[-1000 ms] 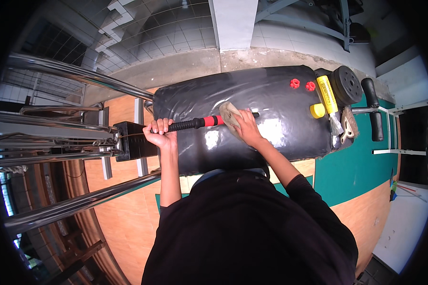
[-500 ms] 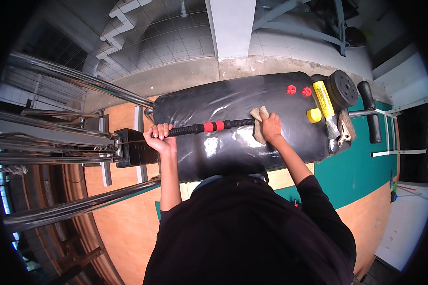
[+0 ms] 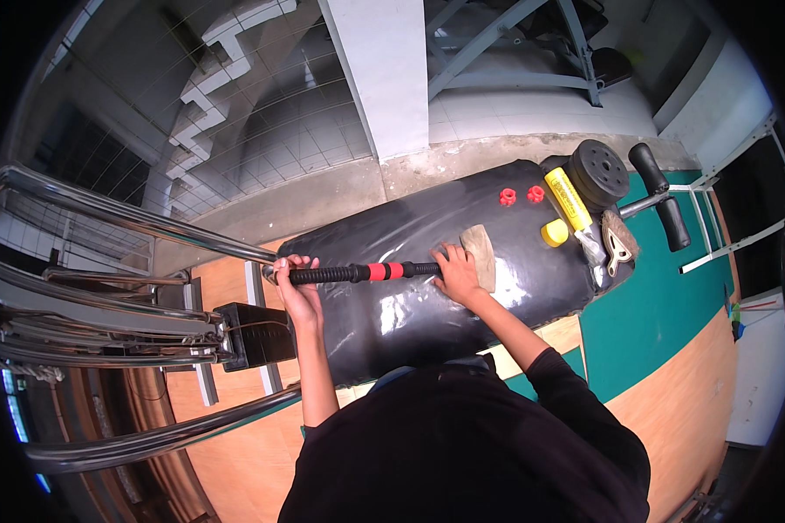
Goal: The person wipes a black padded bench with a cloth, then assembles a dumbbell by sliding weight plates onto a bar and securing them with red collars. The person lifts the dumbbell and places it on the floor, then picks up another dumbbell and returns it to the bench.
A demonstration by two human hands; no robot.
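Note:
A black threaded dumbbell bar [image 3: 336,275] with red bands at its middle lies level across the black padded bench [image 3: 366,340]. My left hand [image 3: 300,296] is closed around the bar's left end, fingers over the top. At the bar's right end, my right hand [image 3: 460,277] has its fingers curled over the tip. A beige cloth [image 3: 480,248] spreads out beneath and beyond the right hand; the part under the palm is hidden. Two red star-shaped collar nuts [image 3: 508,197] sit farther off on the bench.
At the bench's right end are a yellow tube [image 3: 567,199], a yellow cap [image 3: 554,232], black weight plates [image 3: 598,173] and a fuzzy brush with a white handle [image 3: 617,244]. Chrome rails [image 3: 148,218] and a black weight stack [image 3: 257,336] stand left. Foam rollers [image 3: 672,222] are right.
The view has turned and shifted. My right hand has moved from gripping the bunched cloth to the bar's end, and the cloth now lies flatter. My left hand still holds the other end.

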